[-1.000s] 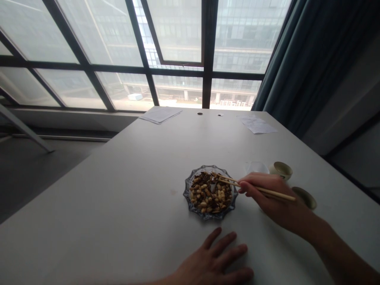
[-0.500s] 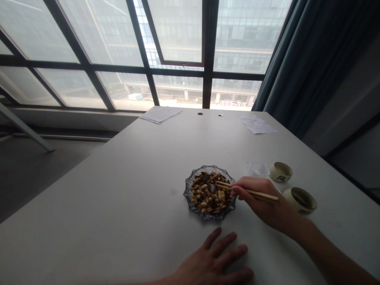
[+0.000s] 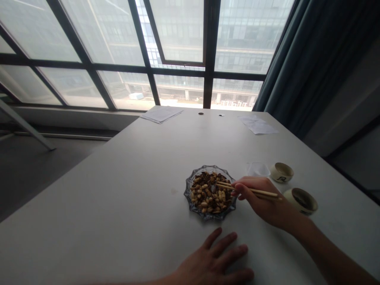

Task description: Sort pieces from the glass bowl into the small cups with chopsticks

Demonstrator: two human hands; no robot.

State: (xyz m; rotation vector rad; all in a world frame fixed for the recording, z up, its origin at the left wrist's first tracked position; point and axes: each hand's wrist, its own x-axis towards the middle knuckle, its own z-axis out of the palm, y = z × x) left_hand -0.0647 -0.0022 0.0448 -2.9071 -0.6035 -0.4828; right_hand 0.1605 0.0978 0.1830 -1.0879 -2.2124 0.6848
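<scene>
My right hand (image 3: 261, 200) grips a pair of wooden chopsticks (image 3: 264, 193) whose tips reach over the right part of a scalloped glass dish (image 3: 187, 198). Peanuts (image 3: 204, 194) in their shells fill the dish, mixed with dark pieces (image 3: 204, 177) that look like seeds. Whether the tips pinch anything is too small to tell. Flat on the table in front of the dish lies my left hand (image 3: 218, 257), fingers spread and holding nothing.
Right of the dish stand two round ceramic cups (image 3: 282, 173), the nearer cup (image 3: 303, 201) close behind my right wrist, and a clear plastic container (image 3: 259, 169). Paper sheets (image 3: 162, 114) and another sheet (image 3: 258, 124) lie at the far end of the white table (image 3: 118, 190).
The chopsticks have shifted slightly, their rear ends a little farther apart in my right hand. My left hand, the dish and the cups stay in place.
</scene>
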